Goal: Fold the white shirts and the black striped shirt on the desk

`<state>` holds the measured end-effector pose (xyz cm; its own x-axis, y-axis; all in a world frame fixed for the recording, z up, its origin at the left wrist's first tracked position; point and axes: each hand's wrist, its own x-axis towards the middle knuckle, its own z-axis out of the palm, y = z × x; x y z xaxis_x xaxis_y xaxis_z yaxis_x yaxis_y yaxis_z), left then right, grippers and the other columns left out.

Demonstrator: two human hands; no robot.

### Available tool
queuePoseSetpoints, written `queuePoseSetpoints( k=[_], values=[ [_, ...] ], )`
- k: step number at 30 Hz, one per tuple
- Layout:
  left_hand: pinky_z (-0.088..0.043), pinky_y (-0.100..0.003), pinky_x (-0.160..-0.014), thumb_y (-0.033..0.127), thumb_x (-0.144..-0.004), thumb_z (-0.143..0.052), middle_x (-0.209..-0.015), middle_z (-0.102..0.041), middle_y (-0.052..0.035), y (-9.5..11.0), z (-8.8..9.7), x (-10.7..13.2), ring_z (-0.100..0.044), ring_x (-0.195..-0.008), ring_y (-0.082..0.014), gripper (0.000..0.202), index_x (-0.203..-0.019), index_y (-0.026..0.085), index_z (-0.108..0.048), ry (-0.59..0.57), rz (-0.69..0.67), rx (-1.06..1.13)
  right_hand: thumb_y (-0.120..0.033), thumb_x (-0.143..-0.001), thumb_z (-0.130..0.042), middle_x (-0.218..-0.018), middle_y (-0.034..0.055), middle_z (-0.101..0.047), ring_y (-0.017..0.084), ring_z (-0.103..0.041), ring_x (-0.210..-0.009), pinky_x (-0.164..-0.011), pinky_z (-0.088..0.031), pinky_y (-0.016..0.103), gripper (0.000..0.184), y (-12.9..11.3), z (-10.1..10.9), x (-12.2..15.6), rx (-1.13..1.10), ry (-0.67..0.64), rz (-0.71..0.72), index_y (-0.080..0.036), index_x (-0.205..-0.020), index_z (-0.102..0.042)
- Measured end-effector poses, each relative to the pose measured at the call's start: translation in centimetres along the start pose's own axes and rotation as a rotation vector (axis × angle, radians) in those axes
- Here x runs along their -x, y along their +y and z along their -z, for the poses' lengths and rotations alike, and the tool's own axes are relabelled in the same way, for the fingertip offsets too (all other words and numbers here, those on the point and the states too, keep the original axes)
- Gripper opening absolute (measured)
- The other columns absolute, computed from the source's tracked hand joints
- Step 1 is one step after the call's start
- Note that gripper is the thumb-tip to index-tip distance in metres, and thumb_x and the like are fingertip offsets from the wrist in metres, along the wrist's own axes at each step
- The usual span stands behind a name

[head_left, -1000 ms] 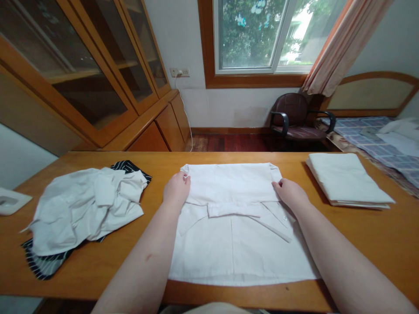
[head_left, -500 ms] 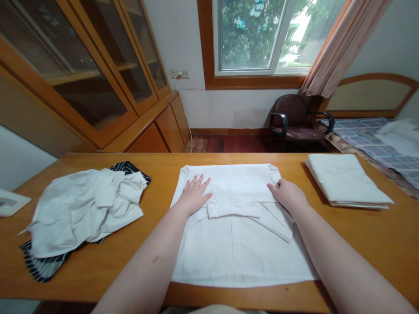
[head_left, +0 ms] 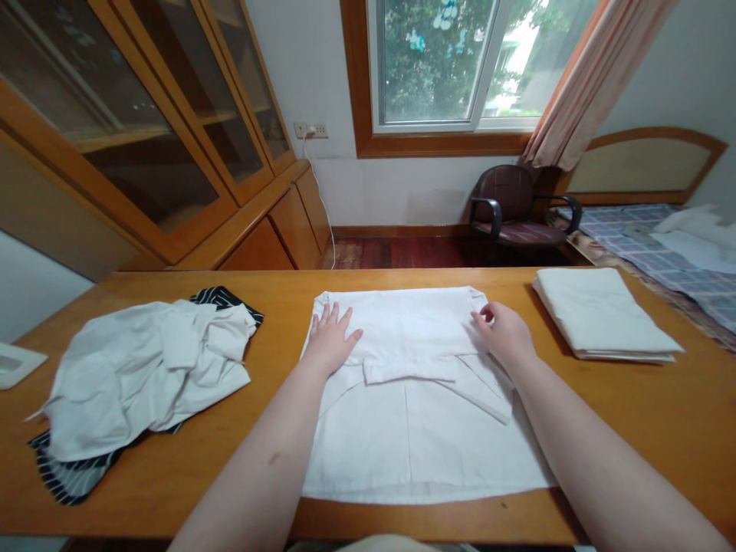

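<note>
On the table [head_left: 281, 322], straight before me, lies a white garment [head_left: 373, 441], its far part doubled over into a flat panel and its wide hem near the table's front edge. A short band [head_left: 408, 369] crosses it just below the panel, and a narrow strip [head_left: 480, 405] slants off to the right. My left hand [head_left: 333, 337] lies palm down on the panel's left side, fingers spread, gripping nothing. My right hand [head_left: 506, 333] is at the panel's right edge, fingers curled and thumb close to them (whether they pinch any cloth, I cannot tell).

To my left is a crumpled white cloth [head_left: 149, 368], with a black striped cloth [head_left: 69, 475] poking out from under it at both ends. Beyond that, a pale object [head_left: 20, 364] is cut off by the view's edge. To my right, well apart from the garment, sits a folded white cloth [head_left: 598, 310]. Past the table stand a glass-fronted cabinet [head_left: 227, 211], a dark chair [head_left: 511, 199] below the window [head_left: 428, 92], and a bed [head_left: 621, 222].
</note>
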<state>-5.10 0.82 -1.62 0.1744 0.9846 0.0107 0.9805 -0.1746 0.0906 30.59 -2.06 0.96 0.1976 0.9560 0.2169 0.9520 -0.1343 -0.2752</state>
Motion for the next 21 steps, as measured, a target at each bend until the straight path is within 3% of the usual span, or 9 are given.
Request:
queuePoseSetpoints(
  k=[3, 5, 9, 12, 15, 18, 21],
  values=[
    [-0.01, -0.047, -0.113, 0.053, -0.09, -0.032, -0.154, -0.018, -0.0103, 0.1, 0.3, 0.0, -0.005, -0.142, -0.0286, 0.062, -0.144, 0.022, -0.032, 0.006, -0.086, 0.04, -0.039, -0.086, -0.047, -0.097, 0.0096, -0.066, 0.024, -0.059, -0.094, -0.085, -0.043, 0.036, 0.026, -2.3, 0.4, 0.4, -0.147, 0.06, 0.304, -0.018, -0.094, -0.061],
    [-0.01, -0.046, -0.113, 0.052, -0.091, -0.031, -0.154, -0.018, -0.0101, 0.2, 0.3, -0.1, -0.006, -0.142, -0.0273, 0.061, -0.144, 0.022, -0.031, -0.019, -0.12, 0.06, -0.039, -0.087, -0.049, -0.114, 0.0111, -0.062, 0.024, -0.055, -0.107, -0.094, -0.041, 0.038, 0.03, -4.7, 0.5, 0.6, -0.215, -0.019, 0.458, -0.018, -0.105, -0.06],
    [-0.01, -0.046, -0.113, 0.055, -0.088, -0.035, -0.154, -0.018, -0.0109, 0.5, -0.2, -0.3, -0.01, -0.142, -0.0272, 0.065, -0.145, 0.023, -0.028, -0.075, -0.118, 0.032, -0.043, -0.086, -0.051, -0.14, 0.0144, -0.044, 0.026, -0.042, -0.127, -0.106, -0.031, 0.04, 0.048, -9.7, -0.8, 0.1, -0.168, -0.169, 0.61, -0.015, -0.126, -0.052],
    [-0.01, -0.046, -0.113, 0.058, -0.087, -0.036, -0.154, -0.017, -0.0093, 0.5, -0.5, -0.4, -0.011, -0.142, -0.0267, 0.068, -0.146, 0.025, -0.026, -0.079, -0.121, 0.016, -0.049, -0.086, -0.049, -0.148, 0.0167, -0.031, 0.028, -0.028, -0.136, -0.111, -0.022, 0.043, 0.064, -12.1, -3.0, -1.2, -0.1, -0.207, 0.596, -0.011, -0.137, -0.041],
    [-0.01, -0.045, -0.113, 0.059, -0.087, -0.035, -0.154, -0.016, -0.0083, 0.4, -0.6, -0.5, -0.011, -0.142, -0.0257, 0.069, -0.146, 0.026, -0.025, -0.082, -0.123, 0.021, -0.055, -0.086, -0.045, -0.151, 0.0154, -0.022, 0.029, -0.019, -0.139, -0.111, -0.018, 0.045, 0.072, -12.8, -5.4, -2.3, -0.038, -0.278, 0.543, -0.012, -0.142, -0.033],
    [-0.01, -0.045, -0.113, 0.06, -0.086, -0.035, -0.154, -0.014, -0.0091, 0.4, -0.4, -0.6, -0.01, -0.142, -0.0257, 0.07, -0.146, 0.026, -0.025, -0.103, -0.113, 0.033, -0.059, -0.089, -0.035, -0.152, 0.0114, -0.024, 0.026, -0.02, -0.139, -0.112, -0.016, 0.043, 0.07, -11.5, -6.8, -3.1, 0.006, -0.331, 0.479, -0.016, -0.144, -0.031],
    [-0.009, -0.045, -0.113, 0.06, -0.086, -0.035, -0.155, -0.012, -0.009, 0.3, -0.3, -0.6, -0.008, -0.142, -0.0255, 0.071, -0.146, 0.025, -0.024, -0.123, -0.116, 0.042, -0.062, -0.089, -0.028, -0.152, 0.0092, -0.024, 0.024, -0.019, -0.14, -0.112, -0.014, 0.041, 0.073, -8.5, -6.9, -3.7, 0.072, -0.322, 0.349, -0.017, -0.146, -0.026]
  ],
)
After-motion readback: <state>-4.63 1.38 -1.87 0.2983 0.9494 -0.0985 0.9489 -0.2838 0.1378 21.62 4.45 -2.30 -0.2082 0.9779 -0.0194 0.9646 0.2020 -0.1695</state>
